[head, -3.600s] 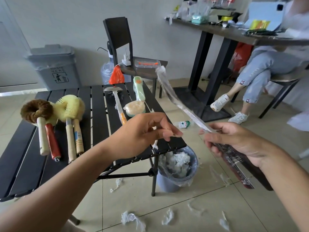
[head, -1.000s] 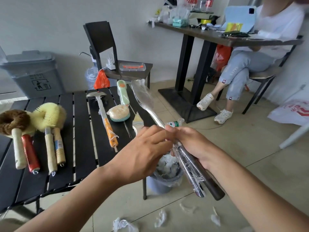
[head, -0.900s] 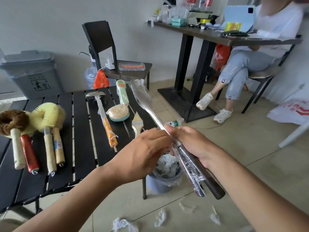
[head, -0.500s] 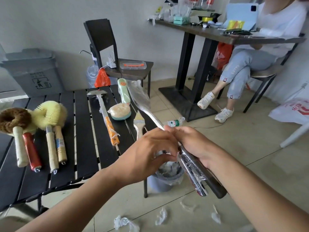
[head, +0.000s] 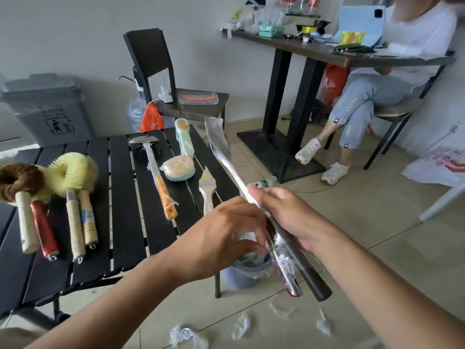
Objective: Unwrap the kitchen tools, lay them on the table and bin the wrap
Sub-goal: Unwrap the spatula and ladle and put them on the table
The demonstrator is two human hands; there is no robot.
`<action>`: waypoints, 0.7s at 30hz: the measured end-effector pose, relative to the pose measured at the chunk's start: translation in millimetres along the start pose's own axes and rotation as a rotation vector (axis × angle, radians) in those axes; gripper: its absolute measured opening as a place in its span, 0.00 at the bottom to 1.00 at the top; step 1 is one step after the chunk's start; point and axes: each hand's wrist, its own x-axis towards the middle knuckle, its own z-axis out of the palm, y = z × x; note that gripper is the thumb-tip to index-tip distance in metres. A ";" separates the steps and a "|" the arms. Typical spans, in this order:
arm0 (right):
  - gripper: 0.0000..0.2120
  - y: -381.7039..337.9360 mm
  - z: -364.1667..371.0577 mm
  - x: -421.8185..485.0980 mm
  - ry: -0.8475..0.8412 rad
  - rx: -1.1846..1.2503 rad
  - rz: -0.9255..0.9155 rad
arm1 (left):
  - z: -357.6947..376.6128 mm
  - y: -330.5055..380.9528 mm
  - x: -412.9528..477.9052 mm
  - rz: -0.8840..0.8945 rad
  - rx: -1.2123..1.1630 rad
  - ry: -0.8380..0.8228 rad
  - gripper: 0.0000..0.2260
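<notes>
Your right hand (head: pixel 284 217) grips a long wrapped spatula (head: pixel 227 167) by its shaft, dark handle toward you, blade tilted up and away above the black slatted table's (head: pixel 123 222) right edge. Your left hand (head: pixel 221 238) pinches the clear wrap (head: pixel 283 260) bunched around the handle. Just below sits a lined blue bin (head: pixel 244 273) holding crumpled wrap, with scraps (head: pixel 186 336) on the floor nearby. Brushes (head: pixel 73 187), a pastry brush (head: pixel 207 187), a sponge scrubber (head: pixel 178 167) and an orange-handled tool (head: pixel 161 182) lie on the table.

Bare slats (head: pixel 120 197) between brushes (head: pixel 73 172), ladle (head: pixel 161 182)
</notes>
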 end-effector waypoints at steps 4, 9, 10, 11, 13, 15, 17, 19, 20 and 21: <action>0.17 -4.3 -3.3 -1.1 0.043 -0.024 -0.009 | -3.8 -3.3 -3.8 -0.049 -0.159 -0.062 0.04; 0.19 -4.6 -1.4 0.8 0.028 -0.002 -0.019 | -6.4 -0.7 -3.2 -0.072 -0.124 -0.087 0.06; 0.20 -4.0 -1.2 1.4 0.031 0.003 -0.016 | -5.0 1.1 -2.2 -0.051 -0.079 -0.088 0.07; 0.21 -3.9 -1.3 1.7 0.031 0.012 -0.012 | -3.4 2.6 -1.0 -0.027 -0.048 -0.088 0.06; 0.21 -4.5 -2.5 1.3 0.016 0.025 -0.010 | -4.3 3.8 -0.2 0.011 -0.025 -0.105 0.03; 0.23 -5.8 -4.3 0.2 0.001 0.030 -0.016 | -11.7 -0.2 -2.6 0.035 0.016 -0.156 0.02; 0.23 -5.9 -6.2 -0.2 0.009 0.050 -0.031 | -18.3 -6.6 -6.2 0.051 0.094 -0.169 0.03; 0.21 -7.5 -7.2 0.1 0.041 0.068 -0.054 | -20.3 -10.8 -8.5 0.049 0.149 -0.121 0.02; 0.21 -8.4 -7.9 0.4 0.063 0.071 -0.069 | -20.0 -12.3 -9.3 0.055 0.175 -0.086 0.02; 0.22 -9.8 -8.5 0.9 0.088 0.076 -0.086 | -18.9 -13.6 -10.4 0.059 0.203 -0.049 0.02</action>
